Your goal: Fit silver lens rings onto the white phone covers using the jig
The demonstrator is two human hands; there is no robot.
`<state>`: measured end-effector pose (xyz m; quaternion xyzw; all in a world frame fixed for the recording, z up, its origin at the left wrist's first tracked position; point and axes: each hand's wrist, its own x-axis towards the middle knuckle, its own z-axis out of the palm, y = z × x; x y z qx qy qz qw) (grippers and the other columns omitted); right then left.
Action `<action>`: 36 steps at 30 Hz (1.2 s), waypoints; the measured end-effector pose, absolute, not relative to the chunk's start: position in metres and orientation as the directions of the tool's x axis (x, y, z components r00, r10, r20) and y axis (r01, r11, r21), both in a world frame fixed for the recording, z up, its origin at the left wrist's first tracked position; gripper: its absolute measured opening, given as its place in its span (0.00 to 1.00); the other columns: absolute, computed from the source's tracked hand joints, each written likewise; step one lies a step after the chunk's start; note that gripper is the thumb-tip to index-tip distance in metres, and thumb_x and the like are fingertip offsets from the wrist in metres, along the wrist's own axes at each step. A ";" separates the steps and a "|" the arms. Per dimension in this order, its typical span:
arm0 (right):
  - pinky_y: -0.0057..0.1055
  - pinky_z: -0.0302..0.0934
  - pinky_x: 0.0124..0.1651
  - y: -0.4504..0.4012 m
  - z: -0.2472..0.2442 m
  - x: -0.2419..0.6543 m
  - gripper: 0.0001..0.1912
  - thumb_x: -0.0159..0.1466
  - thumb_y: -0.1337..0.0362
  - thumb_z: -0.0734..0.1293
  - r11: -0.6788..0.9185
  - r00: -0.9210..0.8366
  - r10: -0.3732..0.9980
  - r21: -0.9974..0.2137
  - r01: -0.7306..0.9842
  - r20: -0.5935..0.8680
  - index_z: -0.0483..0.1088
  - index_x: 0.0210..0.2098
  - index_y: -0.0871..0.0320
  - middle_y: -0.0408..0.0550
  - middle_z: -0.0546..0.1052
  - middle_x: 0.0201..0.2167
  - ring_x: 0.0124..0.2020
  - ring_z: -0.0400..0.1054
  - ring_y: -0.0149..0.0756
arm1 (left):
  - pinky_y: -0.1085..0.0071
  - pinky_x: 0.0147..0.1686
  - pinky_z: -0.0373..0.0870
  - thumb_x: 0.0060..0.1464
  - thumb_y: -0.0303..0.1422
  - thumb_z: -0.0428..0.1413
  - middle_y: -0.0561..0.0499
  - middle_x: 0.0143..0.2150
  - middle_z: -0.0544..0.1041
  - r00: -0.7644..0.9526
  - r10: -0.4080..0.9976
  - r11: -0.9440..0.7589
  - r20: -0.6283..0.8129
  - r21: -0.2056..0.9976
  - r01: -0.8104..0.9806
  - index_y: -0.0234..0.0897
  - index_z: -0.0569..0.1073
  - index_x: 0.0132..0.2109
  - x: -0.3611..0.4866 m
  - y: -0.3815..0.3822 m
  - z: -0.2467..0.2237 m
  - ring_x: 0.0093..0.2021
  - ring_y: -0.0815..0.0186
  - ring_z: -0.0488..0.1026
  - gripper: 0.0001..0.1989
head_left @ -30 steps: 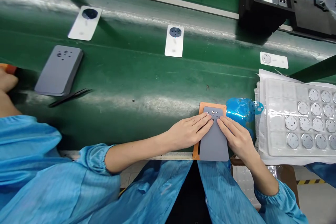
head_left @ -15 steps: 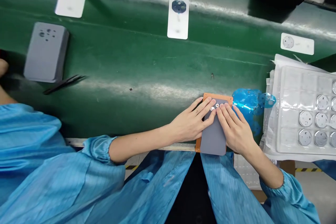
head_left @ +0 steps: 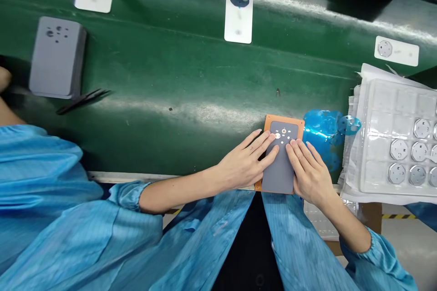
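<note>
A grey phone-back-shaped panel [head_left: 278, 170] with several small holes near its top lies on an orange plate [head_left: 285, 119] at the table's front edge. My left hand [head_left: 251, 157] rests on the left side of both, fingers stretched over the panel. From the right, my right hand [head_left: 309, 168] lies with its fingers flat on the panel's right edge. Neither hand is wrapped round anything. Blue film [head_left: 321, 127] lies just beyond the plate's right side.
A clear tray [head_left: 382, 136] of round silvery parts stands at the right on stacked sheets. At the left are a stack of grey panels [head_left: 53, 63], black tweezers [head_left: 83, 101] and a co-worker's sleeve [head_left: 34, 159]. White panels [head_left: 238, 22] lie farther back.
Both hands have slid down the panel a little, and its upper end with the holes now shows more fully. The whole view has shifted slightly.
</note>
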<state>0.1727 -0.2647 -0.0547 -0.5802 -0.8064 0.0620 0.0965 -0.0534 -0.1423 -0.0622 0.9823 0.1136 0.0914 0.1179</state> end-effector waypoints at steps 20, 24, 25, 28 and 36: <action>0.29 0.69 0.52 -0.225 -0.037 0.178 0.06 0.52 0.69 0.69 0.212 0.482 0.821 -0.623 -0.753 -0.304 0.71 0.30 0.54 0.39 0.75 0.30 0.38 0.73 0.29 | 0.68 0.45 0.76 0.68 0.30 0.53 0.47 0.40 0.82 0.682 0.462 -0.656 0.567 0.736 -0.168 0.37 0.75 0.42 0.018 -0.108 -0.021 0.41 0.64 0.80 0.07; 0.31 0.69 0.53 -0.213 -0.036 0.159 0.07 0.53 0.69 0.72 0.208 0.503 0.823 -0.686 -0.698 -0.263 0.73 0.31 0.53 0.38 0.78 0.31 0.40 0.74 0.30 | 0.69 0.42 0.75 0.68 0.31 0.53 0.47 0.38 0.82 0.619 0.537 -0.641 0.574 0.754 -0.143 0.37 0.76 0.39 0.022 -0.103 -0.025 0.39 0.65 0.78 0.09; 0.32 0.69 0.53 -0.205 -0.034 0.153 0.07 0.54 0.69 0.72 0.213 0.523 0.819 -0.723 -0.657 -0.234 0.74 0.32 0.53 0.38 0.79 0.33 0.41 0.74 0.30 | 0.70 0.40 0.75 0.67 0.32 0.55 0.48 0.36 0.81 0.601 0.596 -0.585 0.533 0.801 -0.130 0.37 0.76 0.37 0.024 -0.099 -0.024 0.37 0.65 0.78 0.09; 0.36 0.68 0.55 -0.164 -0.022 0.147 0.10 0.56 0.67 0.75 0.259 0.595 0.799 -0.839 -0.478 -0.092 0.75 0.37 0.53 0.41 0.81 0.38 0.44 0.75 0.32 | 0.71 0.35 0.72 0.62 0.38 0.59 0.52 0.31 0.77 0.554 0.753 -0.374 0.354 0.924 -0.081 0.36 0.73 0.33 0.035 -0.072 -0.013 0.32 0.67 0.74 0.11; 0.35 0.71 0.51 -0.039 -0.006 0.189 0.09 0.58 0.62 0.72 -0.073 0.492 0.814 -0.895 -0.440 -0.308 0.69 0.37 0.54 0.44 0.81 0.40 0.46 0.76 0.33 | 0.61 0.60 0.67 0.59 0.47 0.58 0.38 0.63 0.70 0.483 0.873 -0.284 -0.059 0.744 0.605 0.35 0.62 0.64 0.053 0.087 0.000 0.61 0.55 0.70 0.33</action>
